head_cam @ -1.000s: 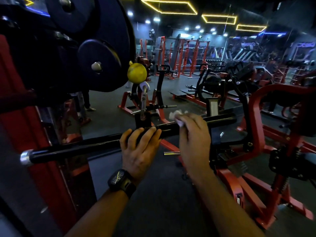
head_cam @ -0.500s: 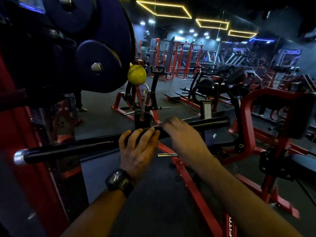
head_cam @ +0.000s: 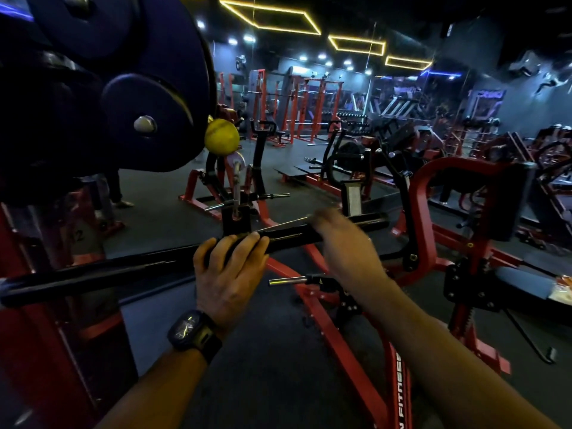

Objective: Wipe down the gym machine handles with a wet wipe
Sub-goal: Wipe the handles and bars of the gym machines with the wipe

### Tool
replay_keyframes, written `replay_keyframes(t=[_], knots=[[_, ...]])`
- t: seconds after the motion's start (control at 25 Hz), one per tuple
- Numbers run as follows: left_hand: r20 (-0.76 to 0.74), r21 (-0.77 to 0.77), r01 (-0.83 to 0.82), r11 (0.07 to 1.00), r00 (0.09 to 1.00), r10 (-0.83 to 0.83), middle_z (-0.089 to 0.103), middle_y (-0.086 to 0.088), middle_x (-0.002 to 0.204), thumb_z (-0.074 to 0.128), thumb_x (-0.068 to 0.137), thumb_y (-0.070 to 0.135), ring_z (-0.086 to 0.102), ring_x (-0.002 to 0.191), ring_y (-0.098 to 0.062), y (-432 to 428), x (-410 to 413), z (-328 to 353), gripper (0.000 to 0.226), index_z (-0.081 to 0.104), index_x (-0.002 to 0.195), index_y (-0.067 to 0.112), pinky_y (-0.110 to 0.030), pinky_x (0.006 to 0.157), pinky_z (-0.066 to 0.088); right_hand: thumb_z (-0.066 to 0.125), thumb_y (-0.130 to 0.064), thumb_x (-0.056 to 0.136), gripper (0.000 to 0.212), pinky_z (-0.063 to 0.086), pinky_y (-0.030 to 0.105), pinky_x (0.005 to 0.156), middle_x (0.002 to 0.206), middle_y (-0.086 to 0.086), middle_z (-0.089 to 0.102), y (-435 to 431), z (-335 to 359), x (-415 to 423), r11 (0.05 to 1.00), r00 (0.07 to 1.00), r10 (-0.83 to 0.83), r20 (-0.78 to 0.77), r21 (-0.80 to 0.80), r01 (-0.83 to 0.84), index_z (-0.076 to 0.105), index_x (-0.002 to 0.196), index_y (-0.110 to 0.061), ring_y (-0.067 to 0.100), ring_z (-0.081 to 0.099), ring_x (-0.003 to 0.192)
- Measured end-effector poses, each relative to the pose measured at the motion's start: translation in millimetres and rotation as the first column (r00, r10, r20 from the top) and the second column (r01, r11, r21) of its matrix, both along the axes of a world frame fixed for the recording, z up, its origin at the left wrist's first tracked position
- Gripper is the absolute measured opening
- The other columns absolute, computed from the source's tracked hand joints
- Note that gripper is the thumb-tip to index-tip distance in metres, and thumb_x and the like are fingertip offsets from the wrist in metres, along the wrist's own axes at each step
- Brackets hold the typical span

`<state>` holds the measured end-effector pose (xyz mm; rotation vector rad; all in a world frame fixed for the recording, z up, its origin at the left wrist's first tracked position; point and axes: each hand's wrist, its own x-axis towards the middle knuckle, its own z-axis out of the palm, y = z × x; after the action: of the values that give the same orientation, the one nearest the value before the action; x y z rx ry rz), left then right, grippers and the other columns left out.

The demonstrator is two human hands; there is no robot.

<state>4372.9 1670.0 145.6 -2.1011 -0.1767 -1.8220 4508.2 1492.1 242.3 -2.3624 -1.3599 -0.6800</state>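
Cleaning round at the gym: we stand over the black handle bar point(head_cam: 291, 236), which crosses our view from 8 o'clock to 2 o'clock. Our left hand point(head_cam: 230, 274) grips it at the centre, fingers curled over the top. Our right hand point(head_cam: 343, 239) lies on the bar at 2 o'clock from the left. It is blurred, so we cannot tell how its fingers sit. No wet wipe shows, and we judge it to be under that palm.

The bar looks stiff, heavy and fixed to its machine, and its glossy coat is likely slick once damp. We judge it best steadied near the middle post, with the soft, light wipe wrapped round the tube.

By our count there are one bar, two hands, one wristwatch point(head_cam: 192, 331), one yellow ball point(head_cam: 222, 136) at 11 o'clock and three dark weight plates point(head_cam: 148, 88) at 10 o'clock.
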Motion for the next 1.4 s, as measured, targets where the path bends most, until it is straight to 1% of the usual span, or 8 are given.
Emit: replay_keyframes(t=[0.72,0.84,0.92,1.04,1.08,1.16,1.28,1.4], knots=[[-0.063,0.042,0.009,0.999,0.998,-0.006,0.064,-0.003,0.123,0.063,0.098,0.029,0.049,0.112,-0.027,8.5,-2.5,-0.3,0.031,0.060,0.125,0.015,-0.046,0.101,0.034,0.051,-0.008,0.087,0.036,0.052,0.047,0.092,0.125,0.007,0.057,-34.9,-12.2,47.4,0.974,0.981,-0.158,-0.115,0.145,0.174,0.062,0.122,-0.011,0.030,0.060,0.113],[-0.083,0.030,0.019,0.999,0.996,-0.017,0.058,-0.001,0.128,0.060,0.098,0.030,0.048,0.113,-0.027,9.2,-0.9,-1.8,0.033,0.058,0.128,0.016,-0.045,0.105,0.030,0.044,-0.018,0.088,0.043,0.051,0.044,0.096,0.131,0.007,0.055,-35.9,-22.4,44.9,0.988,0.995,-0.088,-0.040,0.123,0.092,0.059,0.128,-0.011,0.028,0.057,0.117],[-0.078,0.037,0.020,0.999,0.997,-0.017,0.058,0.000,0.127,0.059,0.099,0.031,0.048,0.112,-0.027,10.1,0.0,-1.3,0.032,0.058,0.128,0.016,-0.046,0.103,0.032,0.050,-0.012,0.091,0.044,0.049,0.041,0.102,0.135,0.005,0.050,-41.7,-30.3,53.1,0.960,0.981,-0.175,-0.083,0.206,0.188,0.053,0.135,-0.014,0.024,0.054,0.122],[-0.066,0.002,0.019,1.000,0.998,-0.019,0.060,0.000,0.124,0.061,0.098,0.030,0.047,0.112,-0.027,8.1,5.1,-2.2,0.032,0.059,0.127,0.016,-0.047,0.101,0.033,0.052,-0.039,0.085,0.057,0.042,0.033,0.108,0.135,0.010,0.049,-38.2,-40.5,43.4,0.797,0.897,-0.058,-0.437,0.521,0.306,0.053,0.133,-0.008,0.024,0.049,0.124],[-0.066,-0.008,0.017,1.000,0.998,-0.017,0.061,-0.001,0.124,0.062,0.098,0.030,0.047,0.112,-0.027,8.0,5.8,-2.6,0.033,0.060,0.127,0.016,-0.047,0.100,0.033,0.057,-0.033,0.085,0.053,0.038,0.025,0.110,0.133,0.012,0.051,-27.6,-46.9,34.0,0.676,0.882,0.042,-0.469,0.664,0.321,0.056,0.130,-0.005,0.025,0.050,0.123],[-0.071,0.002,0.014,1.000,0.997,-0.014,0.062,-0.001,0.123,0.064,0.097,0.030,0.047,0.112,-0.027,10.7,4.7,-2.9,0.033,0.061,0.126,0.016,-0.047,0.099,0.034,0.063,0.001,0.086,0.038,0.035,0.009,0.104,0.127,0.007,0.053,-1.7,-59.7,17.5,0.458,0.905,-0.038,-0.424,0.797,0.393,0.061,0.124,-0.004,0.022,0.053,0.120],[-0.070,0.024,0.021,0.999,0.997,-0.019,0.062,0.000,0.123,0.065,0.097,0.030,0.049,0.111,-0.026,16.1,-0.3,-1.5,0.031,0.061,0.125,0.017,-0.048,0.097,0.036,0.059,0.004,0.092,0.026,0.041,0.010,0.096,0.119,0.001,0.052,29.7,-64.3,17.7,0.156,0.890,0.029,-0.456,0.881,0.446,0.065,0.114,-0.007,0.015,0.055,0.115],[-0.069,0.043,0.002,0.999,0.998,0.001,0.061,0.001,0.123,0.063,0.098,0.030,0.048,0.111,-0.025,17.7,-2.6,1.7,0.028,0.062,0.123,0.017,-0.046,0.096,0.035,0.055,-0.001,0.097,0.023,0.048,0.014,0.094,0.121,0.003,0.057,64.3,-64.3,-2.9,-0.053,0.699,0.429,-0.572,0.757,0.652,0.062,0.113,-0.014,0.014,0.059,0.113]])
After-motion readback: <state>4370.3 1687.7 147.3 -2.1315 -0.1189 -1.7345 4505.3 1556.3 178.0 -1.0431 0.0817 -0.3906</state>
